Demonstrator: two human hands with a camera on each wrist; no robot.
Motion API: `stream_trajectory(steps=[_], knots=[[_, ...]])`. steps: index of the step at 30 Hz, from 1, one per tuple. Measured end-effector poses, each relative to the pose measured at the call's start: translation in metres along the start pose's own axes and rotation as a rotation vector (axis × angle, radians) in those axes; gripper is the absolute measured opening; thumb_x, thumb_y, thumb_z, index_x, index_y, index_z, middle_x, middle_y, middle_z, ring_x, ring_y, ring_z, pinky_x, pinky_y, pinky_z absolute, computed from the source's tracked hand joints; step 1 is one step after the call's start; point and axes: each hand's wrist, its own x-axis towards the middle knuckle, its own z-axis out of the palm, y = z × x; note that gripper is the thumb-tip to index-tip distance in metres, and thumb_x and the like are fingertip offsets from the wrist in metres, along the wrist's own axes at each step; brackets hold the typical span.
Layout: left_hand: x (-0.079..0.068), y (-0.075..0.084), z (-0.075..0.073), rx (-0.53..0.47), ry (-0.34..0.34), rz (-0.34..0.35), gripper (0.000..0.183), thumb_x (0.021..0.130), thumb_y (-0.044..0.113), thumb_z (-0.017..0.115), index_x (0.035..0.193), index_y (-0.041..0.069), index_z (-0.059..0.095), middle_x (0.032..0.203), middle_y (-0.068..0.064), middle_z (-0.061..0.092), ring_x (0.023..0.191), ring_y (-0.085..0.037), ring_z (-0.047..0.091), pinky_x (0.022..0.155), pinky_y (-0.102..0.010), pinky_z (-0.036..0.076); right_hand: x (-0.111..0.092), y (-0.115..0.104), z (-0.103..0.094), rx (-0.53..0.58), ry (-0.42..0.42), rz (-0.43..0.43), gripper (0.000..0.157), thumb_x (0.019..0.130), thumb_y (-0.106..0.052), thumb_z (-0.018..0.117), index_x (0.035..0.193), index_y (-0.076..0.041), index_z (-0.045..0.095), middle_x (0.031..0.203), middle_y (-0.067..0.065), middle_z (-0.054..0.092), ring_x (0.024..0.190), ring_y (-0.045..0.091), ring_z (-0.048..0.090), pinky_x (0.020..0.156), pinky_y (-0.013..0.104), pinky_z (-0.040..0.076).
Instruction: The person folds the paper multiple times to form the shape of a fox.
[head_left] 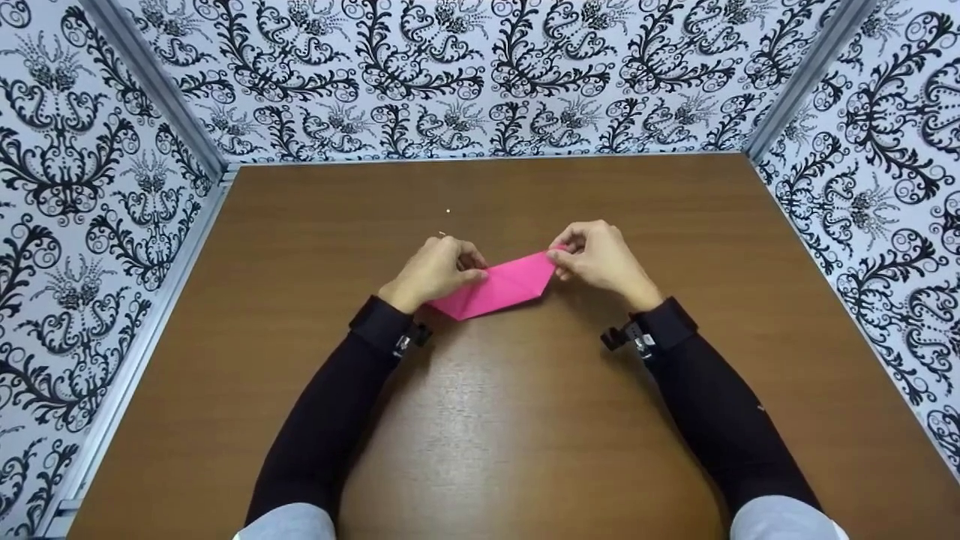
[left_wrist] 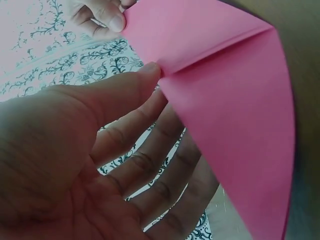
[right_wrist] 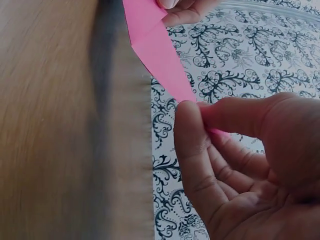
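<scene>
A folded sheet of pink paper slants over the middle of the table, its right end higher in the head view. My left hand pinches its far edge, left of the middle, with the thumb on top and the fingers behind it in the left wrist view. A diagonal crease crosses the pink paper near that thumb. At the other end, my right hand pinches the corner between thumb and index finger. In the right wrist view, a bit of pink shows beyond the right hand's fingertips.
The brown wooden table extends around both hands. A small white speck lies beyond the left hand. Patterned black-and-white panels enclose the back and sides, joined by metal rails.
</scene>
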Motion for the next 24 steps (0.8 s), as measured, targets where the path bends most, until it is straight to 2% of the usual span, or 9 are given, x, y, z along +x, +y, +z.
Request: stream_trajectory(steps=[7,12,15,19,24], knots=[[-0.001,0.001,0.000,0.054,0.030,0.041,0.028,0.106,0.022,0.089,0.130,0.008,0.086,0.118,-0.010,0.089,0.109,-0.027,0.085,0.101,-0.047,0.068,0.000,0.006,-0.004,-0.007,-0.004,0.106,0.015,0.108,-0.015,0.084,0.114,-0.001,0.085,0.100,0.018,0.088,0.071,0.013,0.084,0.068,0.031,0.071],[-0.006,0.009,0.002,0.116,0.072,0.121,0.019,0.102,0.016,0.092,0.118,0.008,0.087,0.116,-0.010,0.086,0.107,-0.028,0.082,0.098,-0.045,0.068,-0.001,0.011,-0.004,-0.049,0.002,0.155,0.017,0.109,-0.017,0.084,0.114,-0.002,0.085,0.098,0.015,0.088,0.069,0.011,0.082,0.063,0.024,0.066],[-0.010,0.018,0.005,0.147,0.056,0.195,0.013,0.102,0.016,0.093,0.112,0.010,0.087,0.113,-0.009,0.084,0.107,-0.028,0.080,0.096,-0.046,0.068,-0.001,0.014,-0.004,-0.063,0.007,0.169,0.016,0.108,-0.016,0.084,0.113,0.000,0.086,0.096,0.015,0.087,0.065,0.009,0.081,0.062,0.023,0.066],[-0.014,0.026,0.011,0.187,0.006,0.286,0.013,0.102,0.017,0.093,0.113,0.011,0.090,0.112,-0.008,0.082,0.105,-0.028,0.080,0.093,-0.046,0.070,0.000,0.017,-0.004,-0.064,0.002,0.195,0.015,0.106,-0.013,0.085,0.110,0.001,0.087,0.093,0.016,0.087,0.062,0.008,0.080,0.061,0.025,0.068],[-0.015,0.028,0.017,0.256,-0.009,0.351,0.015,0.101,0.016,0.094,0.115,0.011,0.091,0.113,-0.010,0.083,0.107,-0.030,0.083,0.094,-0.047,0.072,-0.001,0.019,-0.005,-0.085,-0.015,0.232,0.014,0.106,-0.013,0.085,0.109,0.001,0.088,0.092,0.017,0.088,0.061,0.008,0.079,0.062,0.026,0.068]])
